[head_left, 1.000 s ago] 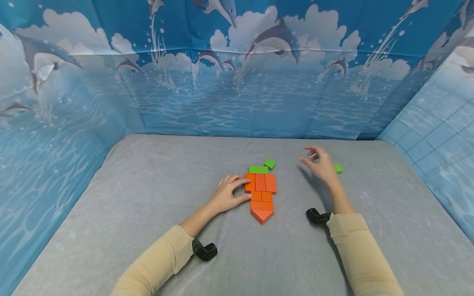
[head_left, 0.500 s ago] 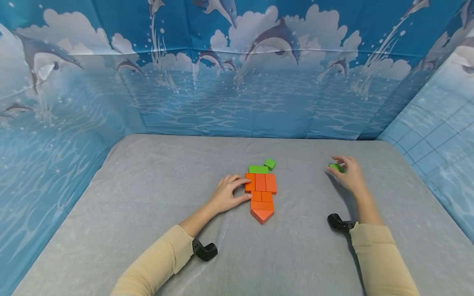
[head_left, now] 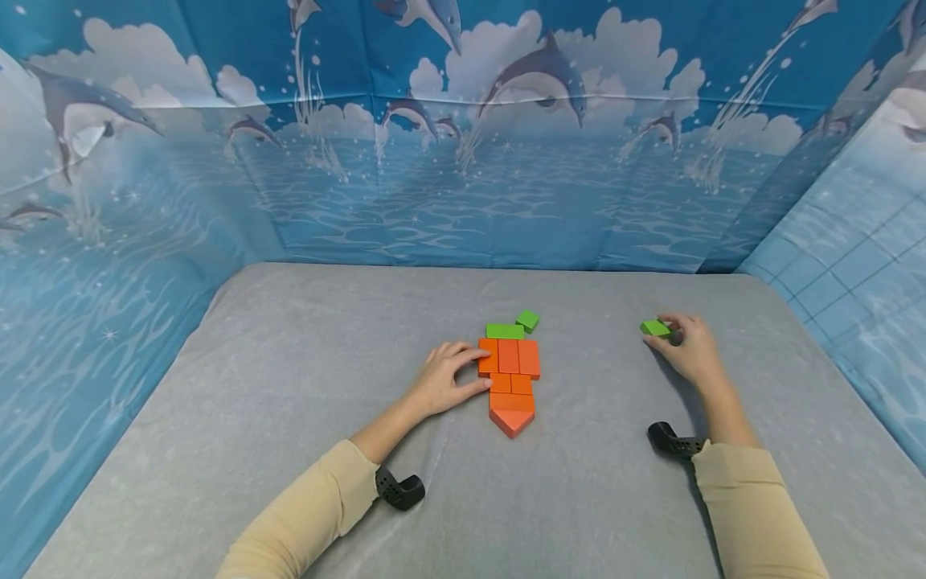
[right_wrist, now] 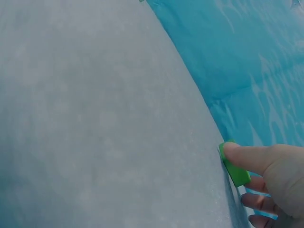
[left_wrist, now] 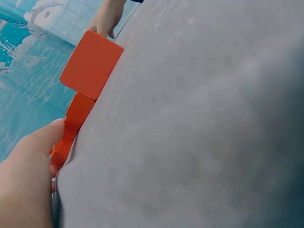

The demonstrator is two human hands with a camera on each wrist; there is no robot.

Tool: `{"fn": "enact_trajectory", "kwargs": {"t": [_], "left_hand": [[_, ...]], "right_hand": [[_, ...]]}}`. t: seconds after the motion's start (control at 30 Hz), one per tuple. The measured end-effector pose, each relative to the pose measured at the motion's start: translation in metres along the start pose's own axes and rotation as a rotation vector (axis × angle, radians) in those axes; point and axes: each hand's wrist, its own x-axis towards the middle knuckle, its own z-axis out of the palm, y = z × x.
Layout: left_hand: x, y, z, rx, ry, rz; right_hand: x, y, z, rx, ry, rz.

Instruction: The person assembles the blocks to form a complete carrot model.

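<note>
On the grey cloth, orange blocks (head_left: 510,356) lie edge to edge, a pointed orange block (head_left: 512,423) at the near end. My left hand (head_left: 447,378) rests along their left side, index fingertip on the leftmost upper block and thumb touching a lower one. In the left wrist view its thumb (left_wrist: 45,135) lies against the orange side. Far to the right, my right hand (head_left: 690,350) pinches a small green block (head_left: 654,328) between thumb and fingers; the right wrist view shows the thumb on this green block (right_wrist: 235,171).
A long green block (head_left: 504,331) lies against the far end of the orange ones. Beside it sits a small green block (head_left: 528,321), turned at an angle. A dolphin-print curtain (head_left: 463,201) hangs behind the cloth-covered table (head_left: 325,305).
My right hand has moved right to the far green block and taken hold of it, shifting and turning it slightly. The left hand and the orange blocks have stayed put.
</note>
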Motion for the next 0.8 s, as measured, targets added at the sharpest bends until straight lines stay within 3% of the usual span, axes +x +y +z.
{"fn": "enact_trajectory", "kwargs": {"t": [0.27,0.47,0.67,0.8], "left_hand": [[0.0,0.0,0.0,0.004,0.001,0.0],[0.0,0.0,0.001,0.001,-0.003,-0.004],[-0.001,0.0,0.0,-0.002,-0.004,-0.004],[0.0,0.002,0.0,0.001,-0.01,-0.006]], "right_hand": [[-0.001,0.001,0.002,0.026,0.027,0.012],[0.0,0.001,0.001,0.041,0.003,0.048],[0.011,-0.016,-0.004,0.044,-0.104,0.038],[0.023,-0.034,-0.003,0.099,-0.188,-0.017]]}}
